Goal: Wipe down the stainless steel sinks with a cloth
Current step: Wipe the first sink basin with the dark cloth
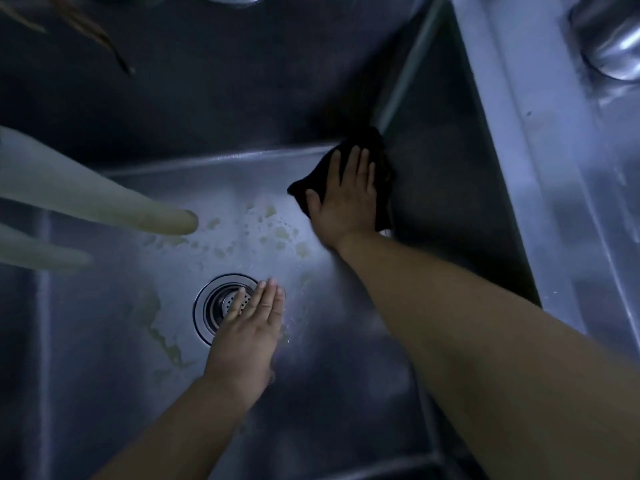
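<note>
1. Right hand (348,199), fingers spread flat, presses black cloth (379,157) into the far right corner of the sink (433,188).
2. Cloth looks soft and limp; best held down under the palm.
3. Left hand (247,336), fingers straight and together, hovers over the drain strainer (216,303).
4. Yellowish residue (277,233) lies between strainer and cloth.

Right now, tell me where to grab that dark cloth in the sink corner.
Take the cloth by its loose flap beside the right hand, coming from the drain side. That corner lies free on the floor; the rest is pinned under the palm or against the sink wall.
</note>
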The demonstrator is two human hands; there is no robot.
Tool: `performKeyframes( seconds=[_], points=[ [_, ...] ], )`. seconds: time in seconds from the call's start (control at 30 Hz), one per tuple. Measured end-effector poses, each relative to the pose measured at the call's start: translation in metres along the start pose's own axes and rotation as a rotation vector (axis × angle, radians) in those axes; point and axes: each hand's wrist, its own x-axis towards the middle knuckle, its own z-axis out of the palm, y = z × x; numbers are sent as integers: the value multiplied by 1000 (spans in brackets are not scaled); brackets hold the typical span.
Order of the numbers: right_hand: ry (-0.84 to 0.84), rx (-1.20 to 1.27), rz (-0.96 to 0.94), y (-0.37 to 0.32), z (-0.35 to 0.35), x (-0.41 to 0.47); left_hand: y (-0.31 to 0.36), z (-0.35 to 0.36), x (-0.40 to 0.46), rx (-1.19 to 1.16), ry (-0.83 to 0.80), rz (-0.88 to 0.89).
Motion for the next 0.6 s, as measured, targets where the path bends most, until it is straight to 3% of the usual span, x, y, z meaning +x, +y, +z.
performKeyframes(
  seconds=[0.33, 0.6],
  points=[
    [-27, -109, -279, -1, 6, -20, 2, 0, -1, -28, 40, -24],
    [-62, -62, -303, 2, 13, -115, 1, 5, -9, -71, 108, -72]
  ],
)
